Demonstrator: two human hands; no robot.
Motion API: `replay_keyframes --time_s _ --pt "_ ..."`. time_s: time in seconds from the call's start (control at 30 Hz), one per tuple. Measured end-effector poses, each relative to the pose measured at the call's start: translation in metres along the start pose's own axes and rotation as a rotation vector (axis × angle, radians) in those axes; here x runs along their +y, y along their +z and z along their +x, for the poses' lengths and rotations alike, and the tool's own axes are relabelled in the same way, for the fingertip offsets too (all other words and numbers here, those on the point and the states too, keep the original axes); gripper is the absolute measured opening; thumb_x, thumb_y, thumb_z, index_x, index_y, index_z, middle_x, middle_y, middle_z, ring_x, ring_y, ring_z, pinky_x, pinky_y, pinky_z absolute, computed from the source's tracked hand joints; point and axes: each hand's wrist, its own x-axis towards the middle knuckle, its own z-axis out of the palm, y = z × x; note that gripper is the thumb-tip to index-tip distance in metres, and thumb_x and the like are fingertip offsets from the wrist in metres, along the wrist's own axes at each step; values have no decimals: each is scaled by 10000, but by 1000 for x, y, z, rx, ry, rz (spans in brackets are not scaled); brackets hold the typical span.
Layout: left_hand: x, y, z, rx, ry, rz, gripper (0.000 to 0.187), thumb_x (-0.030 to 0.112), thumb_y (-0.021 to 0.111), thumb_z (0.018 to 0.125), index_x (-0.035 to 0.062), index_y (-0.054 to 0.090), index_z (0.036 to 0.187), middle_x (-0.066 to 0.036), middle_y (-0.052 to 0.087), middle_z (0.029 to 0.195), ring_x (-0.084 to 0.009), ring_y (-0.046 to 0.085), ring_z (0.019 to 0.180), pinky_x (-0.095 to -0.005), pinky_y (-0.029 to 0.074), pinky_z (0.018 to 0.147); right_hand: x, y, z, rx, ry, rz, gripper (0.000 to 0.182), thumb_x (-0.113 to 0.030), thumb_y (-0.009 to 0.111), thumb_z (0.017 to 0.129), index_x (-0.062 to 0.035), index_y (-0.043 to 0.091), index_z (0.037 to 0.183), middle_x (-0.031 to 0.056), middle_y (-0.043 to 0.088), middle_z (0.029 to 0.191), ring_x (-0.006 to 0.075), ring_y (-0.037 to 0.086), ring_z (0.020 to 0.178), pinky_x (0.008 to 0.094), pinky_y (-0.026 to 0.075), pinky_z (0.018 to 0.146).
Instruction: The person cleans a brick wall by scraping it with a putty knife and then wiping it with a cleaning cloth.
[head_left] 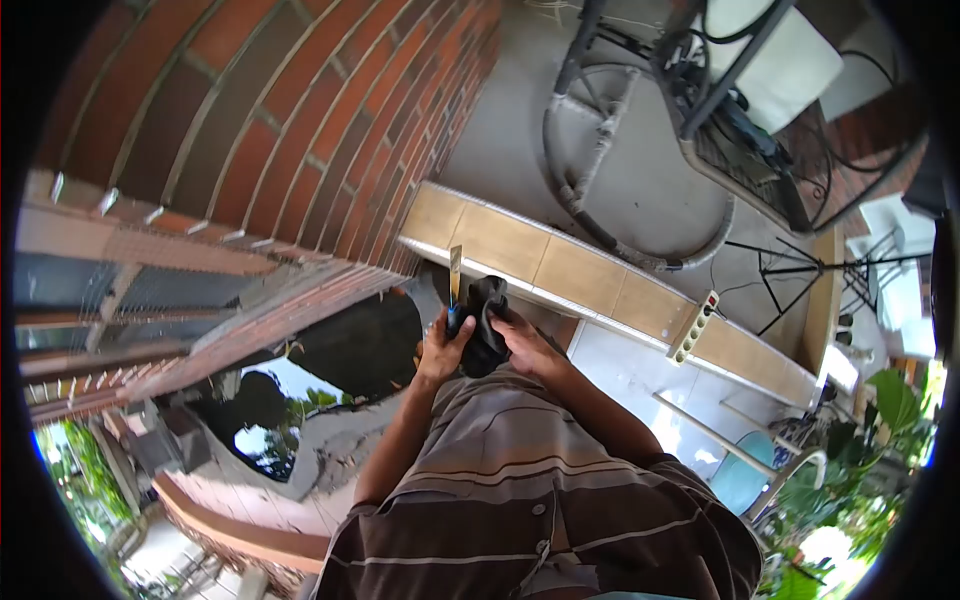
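Note:
My left hand (445, 345) is closed around the dark handle of a tool with a flat, upright metal blade (456, 268). Beside it, my right hand (520, 338) grips a crumpled black cloth (487, 335) by its right edge. The cloth hangs between my two hands, in front of my striped shirt, and touches the tool's handle side. What the cloth covers, if anything, cannot be made out.
A brick wall (270, 110) rises at the upper left. Beyond my hands runs a tiled ledge (580, 280) with a power strip (693, 330). A pond (275, 415) lies lower left; a metal-framed chair (745, 120) and a tripod (820, 266) stand to the right.

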Motion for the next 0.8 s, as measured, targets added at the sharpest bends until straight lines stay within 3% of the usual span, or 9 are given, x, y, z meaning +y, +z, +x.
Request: replay_keyframes --time_s 0.07,0.2,0.23,0.37,0.4,0.43,0.57,0.7,0.8 --pt "2 -6 -1 27 -47 -39 253 243 641 925 28 578 1043 25 570 862 -66 491 794 -238 439 720 5 -1 11 -80 19 -13 301 -37 592 889 5 580 1187 61 642 1082 151 604 996 297 487 853" --pt "2 -18 5 145 10 40 222 229 630 934 35 561 1017 26 548 834 -66 481 766 -233 430 696 39 -24 48 -23 21 225 360 -16 607 872 -41 564 1229 85 640 1123 214 626 1015 358 527 892" --pt "4 -20 10 178 26 65 222 231 630 935 35 558 1011 24 544 825 -66 479 756 -233 428 688 3 -9 52 165 77 26 336 -12 607 861 -59 584 1193 84 654 1071 225 641 982 364 550 858" --pt "64 -31 15 458 172 265 384 325 695 872 -17 531 930 -30 533 743 -100 439 669 -261 400 592 -27 -20 120 255 -35 130 385 11 570 861 -89 549 1232 75 615 1149 231 624 1018 373 556 838" --pt "92 -35 11 457 44 339 385 291 712 841 -22 515 947 -53 518 727 -107 427 661 -269 382 565 -56 -4 132 238 -132 125 401 24 573 857 -87 545 1241 81 613 1153 234 617 1032 373 549 855" --pt "116 -37 12 482 218 339 319 243 659 858 -10 502 974 -55 505 697 -110 416 654 -275 383 575 -103 25 132 211 -130 239 379 69 584 833 -35 582 1198 46 624 1131 172 580 1032 296 446 928" --pt "179 -54 26 554 508 197 292 218 548 953 7 465 1138 12 433 729 -54 391 632 -202 313 560 -207 93 191 48 -628 275 219 20 609 885 -26 593 1099 38 624 1091 142 583 959 287 476 855" --pt "271 -63 34 862 872 820 425 202 599 936 -64 496 1252 -63 539 887 -127 504 792 -250 402 709 -268 173 190 -311 -818 161 304 -93 610 917 -40 561 1212 53 622 1052 162 566 943 264 448 838" --pt "321 -67 46 1115 1052 1060 503 216 611 923 -72 482 1315 -175 602 981 -258 578 830 -355 466 711 -231 209 214 -323 -1578 -824 429 -214 642 864 -29 545 1239 183 530 1266 306 559 1076 432 424 933"
